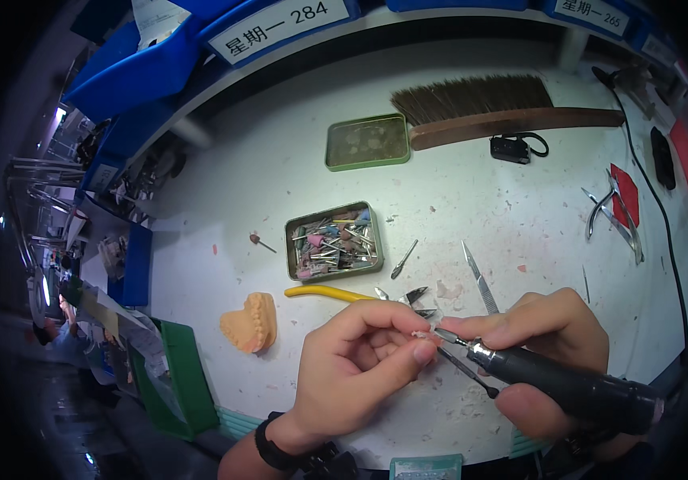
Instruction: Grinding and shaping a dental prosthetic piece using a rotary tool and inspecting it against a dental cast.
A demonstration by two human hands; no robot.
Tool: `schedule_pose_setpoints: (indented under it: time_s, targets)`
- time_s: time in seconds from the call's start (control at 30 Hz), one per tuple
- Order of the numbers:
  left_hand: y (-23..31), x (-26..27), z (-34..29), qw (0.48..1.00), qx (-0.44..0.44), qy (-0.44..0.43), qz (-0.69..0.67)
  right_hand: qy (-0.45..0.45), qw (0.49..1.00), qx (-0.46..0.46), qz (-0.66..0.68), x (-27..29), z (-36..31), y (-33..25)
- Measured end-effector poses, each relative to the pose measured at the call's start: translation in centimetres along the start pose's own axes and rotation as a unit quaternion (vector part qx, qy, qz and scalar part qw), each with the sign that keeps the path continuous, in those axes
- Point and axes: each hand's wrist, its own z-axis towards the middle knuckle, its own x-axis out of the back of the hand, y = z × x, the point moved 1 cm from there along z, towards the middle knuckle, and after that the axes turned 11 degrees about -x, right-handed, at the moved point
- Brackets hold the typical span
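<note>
My left hand (364,360) pinches a small pinkish translucent piece (422,334), perhaps a dental part, between thumb and fingertips. Most of that piece is covered by the fingers. My right hand (556,324) is wrapped round a black rotary handpiece (576,388), its metal bur (450,336) at the piece's edge. Below the bur lies a thin dark hand tool (472,374), partly hidden. Just beyond my left hand are yellow-handled pliers (328,294), jaws toward the hands. A peach-coloured dental cast (252,324) stands to the left. A pointed metal blade tool (478,276) lies beyond my right hand.
An open tin (290,254) holds several burs; its lid (368,142) lies behind. A brown bench brush (512,124) and small black device (512,150) lie farther back. Metal pliers (630,228) and a black cable (664,212) are right. A green bin (188,380) stands left.
</note>
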Motion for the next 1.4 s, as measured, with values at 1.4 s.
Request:
schedule_pose_setpoints:
  time_s: [1.4]
  targets:
    - [-0.5, -0.1, -0.3, 0.99, -0.107, -0.038, 0.081, -0.019, 0.992, 0.043, -0.12, 1.3, 0.1, 0.3]
